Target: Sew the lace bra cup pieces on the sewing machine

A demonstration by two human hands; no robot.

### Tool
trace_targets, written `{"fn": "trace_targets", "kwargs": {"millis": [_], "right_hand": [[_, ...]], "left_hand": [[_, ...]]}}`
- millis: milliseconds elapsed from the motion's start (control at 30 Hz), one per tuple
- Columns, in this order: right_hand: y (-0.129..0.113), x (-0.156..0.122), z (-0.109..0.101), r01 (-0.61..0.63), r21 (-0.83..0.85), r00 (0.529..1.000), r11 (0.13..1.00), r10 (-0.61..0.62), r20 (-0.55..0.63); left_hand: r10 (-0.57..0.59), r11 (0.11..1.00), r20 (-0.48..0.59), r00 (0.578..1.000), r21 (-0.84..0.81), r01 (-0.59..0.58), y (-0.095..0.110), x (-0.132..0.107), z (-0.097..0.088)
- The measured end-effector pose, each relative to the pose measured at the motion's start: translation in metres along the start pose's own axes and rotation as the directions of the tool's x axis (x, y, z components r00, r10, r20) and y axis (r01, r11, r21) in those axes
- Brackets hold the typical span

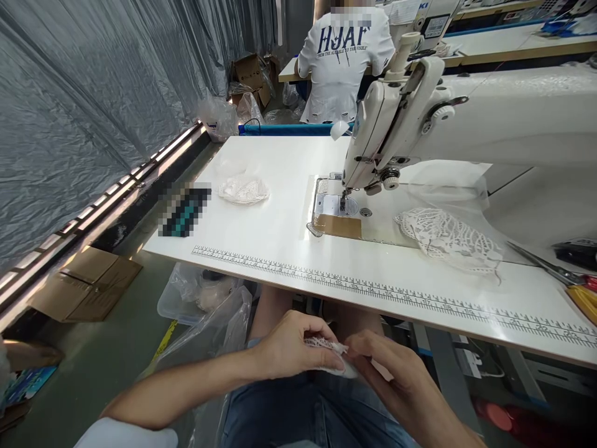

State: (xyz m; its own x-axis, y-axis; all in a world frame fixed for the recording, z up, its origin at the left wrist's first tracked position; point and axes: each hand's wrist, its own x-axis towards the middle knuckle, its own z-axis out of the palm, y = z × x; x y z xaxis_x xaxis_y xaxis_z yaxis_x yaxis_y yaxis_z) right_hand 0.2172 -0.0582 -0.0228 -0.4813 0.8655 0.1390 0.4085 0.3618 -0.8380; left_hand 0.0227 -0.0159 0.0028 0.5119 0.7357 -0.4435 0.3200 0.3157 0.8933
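Over my lap, below the table's front edge, my left hand [298, 345] pinches a piece of white lace fabric [326, 345] between thumb and fingers. My right hand [387, 361] is closed on the other end of the same lace, its fingertips close to those of the left. Part of the piece is hidden behind the fingers. On the table [280, 230] above my hands stands a white sewing machine [373, 137], its presser foot [343, 202] over the metal plate. Nobody's hand touches the machine.
One lace piece [243, 189] lies left on the table, another [448, 239] right of the needle. Scissors [550, 264] and a yellow-handled tool [583, 302] lie far right. A plastic bin [196, 295] and cardboard box [86, 283] are low left. A person [347, 62] sits ahead.
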Motion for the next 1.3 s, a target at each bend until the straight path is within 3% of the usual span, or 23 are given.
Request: {"fn": "trace_targets", "kwargs": {"millis": [133,333,533,700,900,1033,1200,1300], "right_hand": [[-0.003,0.003,-0.004,0.075,-0.003,0.997,0.997,-0.075,-0.023],[0.0,0.003,-0.008,0.132,-0.051,0.986,0.99,-0.136,-0.096],[0.004,0.002,-0.007,0.095,0.064,0.994,0.993,-0.09,-0.068],[0.002,0.001,-0.005,-0.088,0.136,0.995,0.987,0.094,-0.04],[-0.001,0.008,-0.004,-0.333,0.316,0.938,0.888,0.347,0.011],[-0.003,0.015,-0.009,-0.401,0.495,0.91,0.771,0.4,0.114],[-0.006,0.018,-0.018,-0.548,0.606,0.834,0.577,0.429,0.346],[-0.004,0.015,-0.019,-0.566,0.605,0.824,0.56,0.423,0.378]], "left_hand": [[-0.022,0.999,0.016,1.0,-0.047,0.023,-0.003,0.003,0.0],[-0.131,0.959,0.044,0.99,-0.248,0.137,-0.004,0.005,0.0],[-0.069,0.985,0.012,0.998,-0.156,0.07,-0.001,0.003,0.0],[-0.045,0.997,-0.013,0.999,-0.065,0.044,0.0,0.003,-0.001],[-0.014,0.998,0.039,0.999,-0.068,0.017,0.003,0.005,-0.005],[-0.015,0.987,0.028,0.999,-0.158,0.02,0.004,0.008,-0.006],[-0.067,0.942,0.042,0.997,-0.327,0.077,0.001,0.01,-0.01],[-0.103,0.921,0.057,0.993,-0.37,0.117,0.001,0.01,-0.013]]}}
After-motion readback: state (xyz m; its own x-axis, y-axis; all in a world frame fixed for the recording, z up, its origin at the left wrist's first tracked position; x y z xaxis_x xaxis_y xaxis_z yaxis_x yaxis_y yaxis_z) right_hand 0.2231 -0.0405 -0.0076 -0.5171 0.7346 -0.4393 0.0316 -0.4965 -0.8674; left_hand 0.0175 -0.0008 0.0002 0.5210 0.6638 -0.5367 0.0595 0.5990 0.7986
